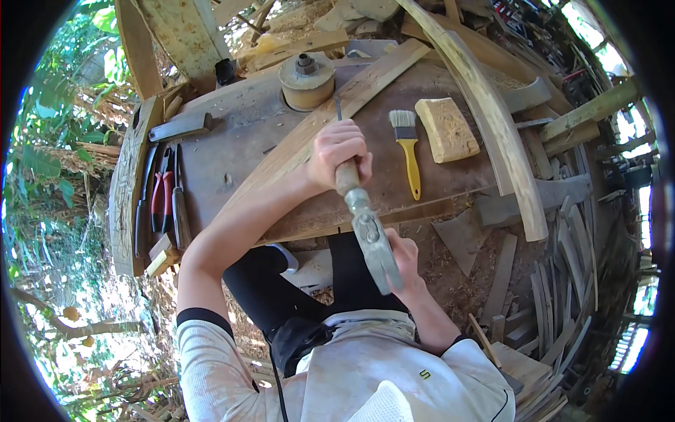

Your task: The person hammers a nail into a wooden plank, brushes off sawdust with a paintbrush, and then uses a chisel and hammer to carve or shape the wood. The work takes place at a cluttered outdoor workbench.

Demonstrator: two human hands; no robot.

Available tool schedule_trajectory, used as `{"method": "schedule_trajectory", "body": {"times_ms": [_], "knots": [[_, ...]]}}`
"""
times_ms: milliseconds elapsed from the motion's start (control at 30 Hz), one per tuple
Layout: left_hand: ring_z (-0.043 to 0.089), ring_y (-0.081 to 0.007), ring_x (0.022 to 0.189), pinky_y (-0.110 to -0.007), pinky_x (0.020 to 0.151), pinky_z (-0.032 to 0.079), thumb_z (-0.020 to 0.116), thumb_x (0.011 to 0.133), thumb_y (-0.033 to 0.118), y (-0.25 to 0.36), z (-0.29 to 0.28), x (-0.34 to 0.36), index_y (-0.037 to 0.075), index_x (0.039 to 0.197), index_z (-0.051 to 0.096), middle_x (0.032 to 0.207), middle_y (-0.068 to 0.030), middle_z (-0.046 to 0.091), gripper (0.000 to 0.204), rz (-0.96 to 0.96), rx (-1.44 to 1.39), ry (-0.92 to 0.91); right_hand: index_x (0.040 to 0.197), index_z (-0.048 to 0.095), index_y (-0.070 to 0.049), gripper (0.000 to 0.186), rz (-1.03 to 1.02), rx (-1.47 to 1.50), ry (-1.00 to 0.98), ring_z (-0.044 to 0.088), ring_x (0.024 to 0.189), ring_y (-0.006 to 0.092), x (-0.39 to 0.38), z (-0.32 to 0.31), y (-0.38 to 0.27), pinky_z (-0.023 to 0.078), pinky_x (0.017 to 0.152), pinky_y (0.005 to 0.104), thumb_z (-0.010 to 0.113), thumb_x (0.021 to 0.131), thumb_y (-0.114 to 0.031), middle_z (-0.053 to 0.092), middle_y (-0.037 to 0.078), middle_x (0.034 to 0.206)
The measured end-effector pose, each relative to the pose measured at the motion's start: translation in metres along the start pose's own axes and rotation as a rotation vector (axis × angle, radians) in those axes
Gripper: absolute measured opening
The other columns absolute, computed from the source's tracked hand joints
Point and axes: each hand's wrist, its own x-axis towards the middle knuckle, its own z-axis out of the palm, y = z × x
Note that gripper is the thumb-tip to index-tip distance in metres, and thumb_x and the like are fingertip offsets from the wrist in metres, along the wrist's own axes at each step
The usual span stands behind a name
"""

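My left hand (340, 151) is wrapped round the wooden handle of a chisel (346, 177). The chisel's thin blade points away from me, over a long wooden plank (299, 146) lying diagonally on the workbench (221, 158). Behind the fist, a grey metal hammer (374, 243) has its head in line with the handle's end; its face appears to touch it. My right hand (406, 264) is closed beside the hammer head, on a grip mostly hidden from view. Right of the left hand lie a paintbrush (408, 158) with a yellow handle and a wood block (447, 130).
Red-handled pliers (167, 193) lie among long hand tools at the bench's left end. A round wooden piece with a nut (306, 81) rises at the back. A long curved wood strip (492, 105) overhangs the right side. Wood offcuts (562, 260) pile up at right.
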Motion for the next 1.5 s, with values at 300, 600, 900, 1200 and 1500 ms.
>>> {"method": "schedule_trajectory", "body": {"times_ms": [300,600,900,1200,1500], "knots": [[0.049,-0.0264,0.052,-0.037,0.052,0.040,0.067,0.063,-0.002,-0.006,0.006,-0.002,0.008,0.065,0.046,0.059,-0.0062,0.049,0.024,0.035,0.008,-0.052,0.094,0.058,-0.005,0.018,-0.162,-0.018,0.082,0.059,0.052,0.0282,-0.014,0.003,0.016,0.045,0.047,0.0360,0.070,0.090,-0.017,0.057,0.010,0.068],[0.050,-0.0253,0.052,-0.036,0.054,0.040,0.067,0.062,-0.002,-0.009,0.013,0.003,0.009,0.066,0.045,0.059,-0.0058,0.049,0.025,0.023,0.037,-0.040,0.091,0.057,-0.004,0.016,-0.366,0.104,0.172,0.057,0.054,0.0292,-0.013,0.003,0.015,0.045,0.051,0.0344,0.070,0.084,-0.009,0.053,0.010,0.064],[0.051,-0.0255,0.052,-0.036,0.054,0.041,0.068,0.063,-0.002,-0.008,0.018,0.004,0.009,0.065,0.045,0.059,-0.0054,0.049,0.025,0.012,0.050,-0.056,0.077,0.059,-0.009,0.023,-0.199,0.121,0.235,0.054,0.048,0.0242,-0.024,0.006,0.029,0.040,0.046,0.0337,0.074,0.087,-0.023,0.055,0.006,0.062],[0.050,-0.0260,0.051,-0.036,0.053,0.042,0.068,0.064,-0.002,-0.008,0.025,0.003,0.009,0.064,0.046,0.058,-0.0055,0.049,0.025,0.004,0.080,-0.041,0.100,0.061,-0.004,0.023,-0.108,0.138,0.004,0.061,0.056,0.0304,-0.043,-0.009,0.022,0.046,0.053,0.0370,0.070,0.089,-0.021,0.058,0.009,0.070],[0.051,-0.0269,0.050,-0.037,0.050,0.042,0.070,0.068,0.000,0.006,0.028,0.010,0.008,0.062,0.048,0.057,-0.0069,0.050,0.025,-0.106,0.141,0.030,0.096,0.064,-0.004,0.008,0.204,0.158,0.045,0.066,0.062,0.0282,-0.087,-0.012,0.042,0.050,0.058,0.0345,0.067,0.089,-0.007,0.064,0.008,0.075]]}}
